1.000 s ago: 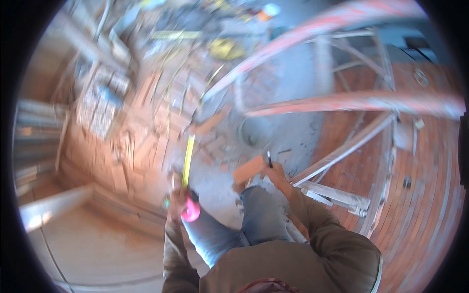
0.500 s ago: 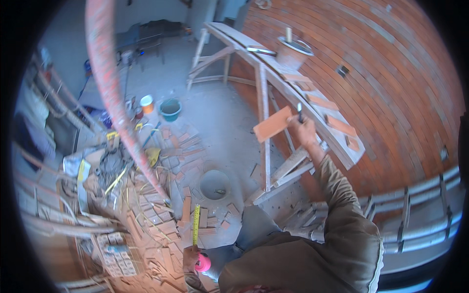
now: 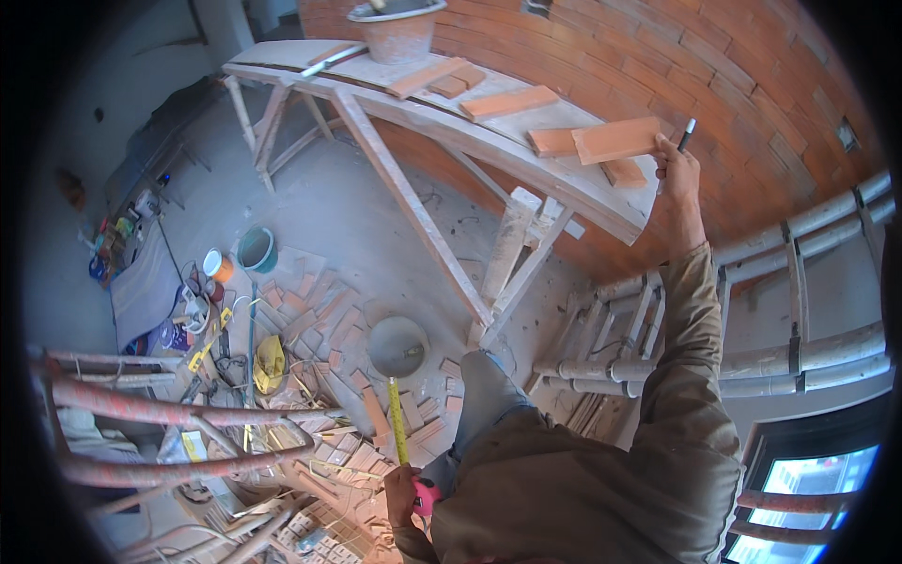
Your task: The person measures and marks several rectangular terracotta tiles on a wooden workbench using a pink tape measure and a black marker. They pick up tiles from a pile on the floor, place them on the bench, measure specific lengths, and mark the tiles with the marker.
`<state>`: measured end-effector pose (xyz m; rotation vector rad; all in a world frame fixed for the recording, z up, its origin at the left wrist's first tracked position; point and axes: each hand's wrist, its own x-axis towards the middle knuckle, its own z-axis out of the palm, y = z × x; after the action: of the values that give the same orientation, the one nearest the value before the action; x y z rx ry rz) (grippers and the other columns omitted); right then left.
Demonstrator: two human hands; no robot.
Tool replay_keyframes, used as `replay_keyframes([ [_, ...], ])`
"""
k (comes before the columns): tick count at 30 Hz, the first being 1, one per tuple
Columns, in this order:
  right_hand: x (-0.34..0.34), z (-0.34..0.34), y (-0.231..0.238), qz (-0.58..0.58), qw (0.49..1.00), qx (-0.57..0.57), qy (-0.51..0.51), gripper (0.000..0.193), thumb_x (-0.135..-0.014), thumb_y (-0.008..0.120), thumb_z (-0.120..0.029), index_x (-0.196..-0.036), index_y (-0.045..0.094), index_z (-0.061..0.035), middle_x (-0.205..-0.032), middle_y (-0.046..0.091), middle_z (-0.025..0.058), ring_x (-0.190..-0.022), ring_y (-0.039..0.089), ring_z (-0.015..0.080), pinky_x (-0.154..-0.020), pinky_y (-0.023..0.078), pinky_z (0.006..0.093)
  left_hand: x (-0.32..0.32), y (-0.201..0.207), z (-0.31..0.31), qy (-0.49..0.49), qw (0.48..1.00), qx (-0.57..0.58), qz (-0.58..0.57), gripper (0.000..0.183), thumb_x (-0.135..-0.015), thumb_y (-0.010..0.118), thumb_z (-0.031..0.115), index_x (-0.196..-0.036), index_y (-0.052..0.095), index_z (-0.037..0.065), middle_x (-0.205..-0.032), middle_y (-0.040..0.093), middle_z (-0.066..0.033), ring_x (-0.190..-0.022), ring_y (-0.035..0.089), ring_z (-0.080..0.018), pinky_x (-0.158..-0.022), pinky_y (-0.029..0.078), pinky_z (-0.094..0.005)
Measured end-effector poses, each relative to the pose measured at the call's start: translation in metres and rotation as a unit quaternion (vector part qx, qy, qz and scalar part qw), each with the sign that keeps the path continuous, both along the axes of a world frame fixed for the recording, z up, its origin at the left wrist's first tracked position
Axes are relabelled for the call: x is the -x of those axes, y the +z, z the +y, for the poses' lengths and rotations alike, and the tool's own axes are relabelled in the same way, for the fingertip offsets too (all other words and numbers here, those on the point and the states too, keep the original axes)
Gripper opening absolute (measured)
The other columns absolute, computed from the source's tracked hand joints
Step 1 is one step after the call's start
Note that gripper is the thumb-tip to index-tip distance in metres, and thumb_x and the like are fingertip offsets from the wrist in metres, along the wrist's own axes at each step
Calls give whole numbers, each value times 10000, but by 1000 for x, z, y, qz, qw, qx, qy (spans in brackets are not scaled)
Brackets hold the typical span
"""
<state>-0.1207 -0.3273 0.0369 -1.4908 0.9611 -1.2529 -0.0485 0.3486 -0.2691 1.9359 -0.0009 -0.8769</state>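
Observation:
My right hand [image 3: 680, 179], raised over the near end of a plank trestle [image 3: 573, 188], grips the end of a thin terracotta brick tile [image 3: 611, 141]. A dark marker with a white tip [image 3: 689, 133] sticks up from the same hand. More tiles lie along the plank, one tile [image 3: 508, 102] in the middle and another tile [image 3: 552, 142] partly behind the held one. Low beside my knee, my left hand [image 3: 398, 496] is closed around a pink tape measure [image 3: 426, 495]. Its yellow blade [image 3: 398, 423] extends forward over the floor.
A mortar bucket [image 3: 396, 36] stands on the plank, against a brick-faced wall [image 3: 752, 85]. Tile pieces [image 3: 329, 315] litter the floor around a round grey tub [image 3: 397, 345]. Red-painted scaffold poles [image 3: 178, 409] cross at left; pale poles [image 3: 752, 367] run at right.
My view has swung to the right. My right hand has carried the tile over the plank's near end, turning it closer to level. My left hand still holds the tape measure with its blade out.

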Motion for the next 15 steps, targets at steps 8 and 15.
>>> replay_keyframes([
  [8, 50, -47, -12, -14, 996, -78, 33, 231, -912, 696, -220, -752, 591, -89, -614, 470, -54, -507, 396, 43, -447, 272, 230, -68, 96, -101, -100, 992, 19, -69, 324, -966, 517, 185, -886, 722, -53, -696, 642, -68, -627, 570, -137, -599, 443, -283],
  [15, 38, -61, -16, 48, 970, -203, 124, 180, -910, 703, -214, -824, 639, -70, -650, 501, -47, -543, 403, 58, -503, 300, 242, -120, 198, -241, -50, 995, 31, 80, 342, -1015, 532, 249, -920, 717, -23, -698, 640, -36, -627, 575, -97, -592, 455, -252],
])
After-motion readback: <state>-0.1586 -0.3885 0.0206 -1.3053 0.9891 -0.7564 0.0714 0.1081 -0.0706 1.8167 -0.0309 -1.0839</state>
